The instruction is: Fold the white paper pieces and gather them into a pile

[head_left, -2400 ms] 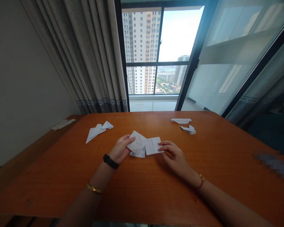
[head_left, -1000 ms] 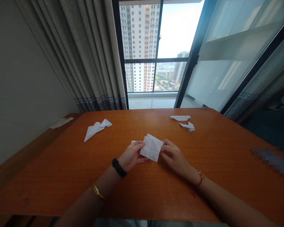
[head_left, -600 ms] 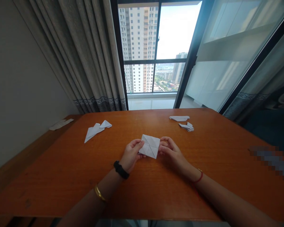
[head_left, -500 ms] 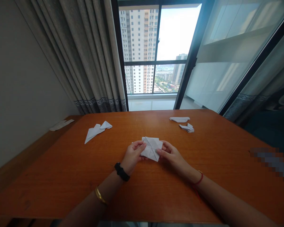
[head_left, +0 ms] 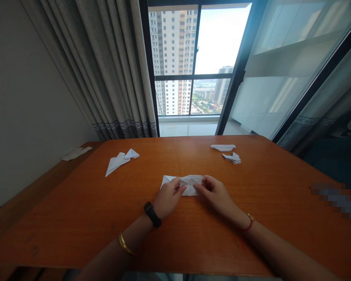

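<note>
A creased white sheet of folded paper (head_left: 190, 190) lies between my hands, low over the middle of the wooden table (head_left: 175, 238). My left hand (head_left: 170, 197) pinches it from the left, with thumb and fingers closed on the paper. On the right side, my right hand (head_left: 212, 191) grips the edge the same way, thumb in front and fingers behind. One paper corner sticks out to the left, behind my left hand. Part of the sheet is hidden by my fingers.
Folded paper pieces (head_left: 117, 162) lie at the table's back left. At the back right are a flat folded paper (head_left: 223, 148) and a smaller paper shape (head_left: 233, 158). Paper strips (head_left: 77, 153) rest on the ledge at far left. A curtain and window stand behind.
The paper has turned from a diamond-like tilt to a wider, flatter position and now reaches further left. My left thumb has shifted lower and nearer its middle. Both hands keep their grip.
</note>
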`<state>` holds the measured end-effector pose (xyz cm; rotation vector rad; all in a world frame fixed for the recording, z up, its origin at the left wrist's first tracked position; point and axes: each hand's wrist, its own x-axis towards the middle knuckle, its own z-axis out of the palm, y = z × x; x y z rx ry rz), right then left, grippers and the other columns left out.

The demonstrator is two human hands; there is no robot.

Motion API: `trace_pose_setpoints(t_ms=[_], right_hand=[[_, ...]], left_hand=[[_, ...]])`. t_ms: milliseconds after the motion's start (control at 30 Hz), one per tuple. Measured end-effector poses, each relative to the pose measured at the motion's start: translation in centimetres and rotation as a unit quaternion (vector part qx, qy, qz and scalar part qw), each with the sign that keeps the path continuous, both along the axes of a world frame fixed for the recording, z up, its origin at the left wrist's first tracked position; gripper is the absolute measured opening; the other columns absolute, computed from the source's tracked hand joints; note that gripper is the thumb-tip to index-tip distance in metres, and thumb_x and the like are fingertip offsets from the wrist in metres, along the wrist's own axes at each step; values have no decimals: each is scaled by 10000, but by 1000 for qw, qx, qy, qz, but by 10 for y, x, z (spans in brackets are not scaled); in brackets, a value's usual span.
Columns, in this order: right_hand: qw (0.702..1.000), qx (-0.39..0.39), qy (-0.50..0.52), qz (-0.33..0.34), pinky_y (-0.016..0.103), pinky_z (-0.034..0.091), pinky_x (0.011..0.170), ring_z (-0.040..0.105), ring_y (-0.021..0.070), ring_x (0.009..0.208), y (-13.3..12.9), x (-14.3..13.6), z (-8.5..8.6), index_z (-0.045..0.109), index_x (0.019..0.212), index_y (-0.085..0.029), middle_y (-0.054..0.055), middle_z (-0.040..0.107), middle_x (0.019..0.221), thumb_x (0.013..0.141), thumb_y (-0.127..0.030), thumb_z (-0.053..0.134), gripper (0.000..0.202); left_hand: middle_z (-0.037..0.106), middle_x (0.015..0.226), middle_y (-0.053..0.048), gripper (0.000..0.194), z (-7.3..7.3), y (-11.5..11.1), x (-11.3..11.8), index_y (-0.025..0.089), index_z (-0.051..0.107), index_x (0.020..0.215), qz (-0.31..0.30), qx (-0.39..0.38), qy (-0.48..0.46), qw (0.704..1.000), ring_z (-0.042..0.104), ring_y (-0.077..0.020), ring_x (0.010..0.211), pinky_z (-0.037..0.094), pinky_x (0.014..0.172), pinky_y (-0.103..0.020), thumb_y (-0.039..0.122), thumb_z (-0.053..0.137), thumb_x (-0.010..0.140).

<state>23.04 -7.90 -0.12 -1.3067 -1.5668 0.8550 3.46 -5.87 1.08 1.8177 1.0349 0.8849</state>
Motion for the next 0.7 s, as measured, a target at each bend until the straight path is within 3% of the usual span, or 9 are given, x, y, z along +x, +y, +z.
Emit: trace_pose_setpoints(t_ms=[67,167,400,533,633,700], right_hand=[[999,21,-47,-14,250,364,555,468,131,600,0,2,2,576,761,-188,-17,543,649,822,-400,602,222],[994,43,-95,-15,257,364,562,475,138,601,-1,4,7,573,754,-195,-14,552,652,826,-363,590,184],[992,-8,-111,63,260,390,582,528,152,638,-3,5,8,609,893,-205,-1,624,734,811,-314,594,137],[996,-36,-50,62,258,416,617,548,157,690,1,5,1,604,948,-185,11,643,795,791,-344,620,224],[995,-58,-34,69,261,424,615,554,165,703,4,6,-1,619,864,-158,29,651,791,793,-378,608,231],[996,-66,-34,58,265,424,601,554,168,690,6,7,0,625,819,-150,37,653,771,798,-403,592,256]], left_hand=[[630,774,-24,180,2,0,-1,194,636,843,12,63,54,996,539,-181,718,383,661,-266,330,521,870],[642,872,-30,183,1,2,-1,208,634,986,7,97,72,993,543,-185,766,382,710,-268,273,504,875],[635,859,-48,174,-4,3,1,195,638,891,-45,100,112,988,553,-197,793,374,702,-269,211,465,875],[608,758,-26,179,-3,1,3,178,622,834,-41,88,130,987,531,-173,704,357,630,-255,241,461,884],[603,727,-13,219,-1,5,1,170,618,835,-44,59,125,989,525,-159,664,362,595,-245,302,455,897],[637,811,-26,264,0,11,-6,173,630,920,-18,51,115,992,553,-163,719,399,639,-247,349,433,910]])
